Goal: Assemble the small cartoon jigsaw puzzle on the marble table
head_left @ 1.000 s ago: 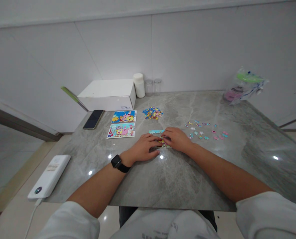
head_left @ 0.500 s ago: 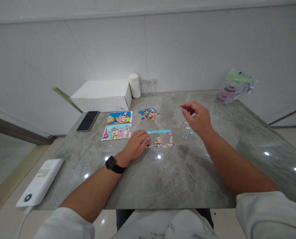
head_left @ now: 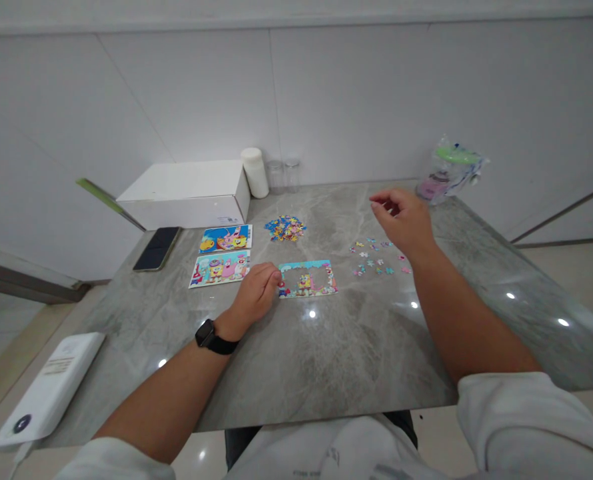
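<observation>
A small partly built jigsaw puzzle (head_left: 307,279) lies on the grey marble table (head_left: 326,347), its border joined and a gap in its middle. My left hand (head_left: 254,297), with a black watch on the wrist, rests curled at the puzzle's left edge, fingertips touching it. My right hand (head_left: 402,218) hovers above the table, raised over the scattered loose pieces (head_left: 376,258), its fingers loosely curled with thumb and forefinger near each other; whether they hold a piece is hidden. A pile of colourful pieces (head_left: 284,228) sits behind the puzzle.
Two cartoon picture cards (head_left: 220,255) lie left of the puzzle, a dark phone (head_left: 157,239) beyond them. A white box (head_left: 184,195), a white jar (head_left: 254,173) and two clear jars (head_left: 283,176) stand at the back. A plastic bag (head_left: 449,171) sits far right, a white power bank (head_left: 46,389) near left.
My right hand left the puzzle, rising and moving right and away to above the loose pieces. My left hand slid to the puzzle's left edge. The view has shifted rightward.
</observation>
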The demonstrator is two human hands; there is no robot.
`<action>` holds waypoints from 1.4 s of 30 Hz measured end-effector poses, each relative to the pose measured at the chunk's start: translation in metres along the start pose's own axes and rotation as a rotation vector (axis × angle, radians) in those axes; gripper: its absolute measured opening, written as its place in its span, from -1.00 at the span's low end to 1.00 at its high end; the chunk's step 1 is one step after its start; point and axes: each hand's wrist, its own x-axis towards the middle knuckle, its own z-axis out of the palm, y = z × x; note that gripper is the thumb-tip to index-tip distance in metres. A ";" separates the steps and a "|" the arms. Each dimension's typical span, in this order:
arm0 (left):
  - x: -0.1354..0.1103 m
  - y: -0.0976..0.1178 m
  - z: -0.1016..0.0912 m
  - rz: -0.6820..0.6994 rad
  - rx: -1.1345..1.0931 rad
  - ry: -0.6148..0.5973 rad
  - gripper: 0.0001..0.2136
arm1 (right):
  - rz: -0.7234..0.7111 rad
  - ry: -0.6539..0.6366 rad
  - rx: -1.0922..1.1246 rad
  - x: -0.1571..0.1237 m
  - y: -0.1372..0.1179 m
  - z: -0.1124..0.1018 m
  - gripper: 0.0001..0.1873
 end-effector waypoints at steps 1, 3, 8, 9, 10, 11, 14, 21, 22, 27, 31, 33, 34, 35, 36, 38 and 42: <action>0.000 0.000 0.000 -0.003 0.006 0.008 -0.59 | -0.001 -0.045 -0.033 0.000 0.003 0.002 -0.81; 0.000 -0.001 0.001 -0.003 0.020 0.007 -0.60 | -0.003 -0.163 -0.113 -0.002 0.010 0.007 -0.81; 0.000 -0.003 0.002 -0.015 0.042 -0.024 -0.60 | 0.061 -0.468 -0.352 -0.009 0.033 0.030 -0.77; 0.000 -0.003 0.002 -0.017 0.041 -0.031 -0.60 | 0.085 -0.515 -0.396 -0.011 0.037 0.035 -0.75; 0.000 -0.004 0.003 -0.018 0.040 -0.039 -0.60 | 0.111 -0.554 -0.438 -0.013 0.041 0.040 -0.73; 0.000 -0.004 0.003 -0.018 0.040 -0.047 -0.59 | 0.137 -0.588 -0.477 -0.015 0.044 0.044 -0.72; 0.001 -0.004 0.003 -0.017 0.039 -0.068 -0.59 | 0.195 -0.660 -0.568 -0.021 0.049 0.054 -0.68; 0.002 -0.002 0.002 -0.032 -0.001 -0.090 -0.57 | 0.207 -0.719 -0.644 -0.031 0.054 0.066 -0.69; 0.002 -0.002 0.002 -0.037 -0.006 -0.090 -0.57 | 0.198 -0.715 -0.638 -0.031 0.055 0.066 -0.70; 0.002 -0.002 0.002 -0.040 -0.017 -0.083 -0.57 | 0.137 -0.720 -0.558 -0.031 0.064 0.068 -0.75; 0.002 -0.004 0.002 -0.035 0.006 -0.096 -0.56 | 0.113 -0.727 -0.530 -0.031 0.069 0.072 -0.80; 0.002 -0.004 0.003 -0.037 0.006 -0.105 -0.56 | 0.114 -0.720 -0.522 -0.032 0.071 0.073 -0.76; 0.002 -0.005 0.003 -0.039 0.003 -0.109 -0.56 | 0.115 -0.718 -0.518 -0.031 0.071 0.074 -0.74; 0.002 -0.005 0.003 -0.040 0.000 -0.112 -0.56 | 0.117 -0.719 -0.514 -0.031 0.072 0.074 -0.72; 0.002 -0.005 0.003 -0.039 -0.003 -0.114 -0.56 | 0.120 -0.727 -0.510 -0.031 0.073 0.075 -0.71; 0.002 -0.005 0.003 -0.040 -0.006 -0.117 -0.55 | 0.129 -0.752 -0.502 -0.030 0.075 0.075 -0.74; 0.002 -0.004 0.003 -0.038 -0.021 -0.126 -0.56 | 0.136 -0.762 -0.467 -0.029 0.077 0.076 -0.81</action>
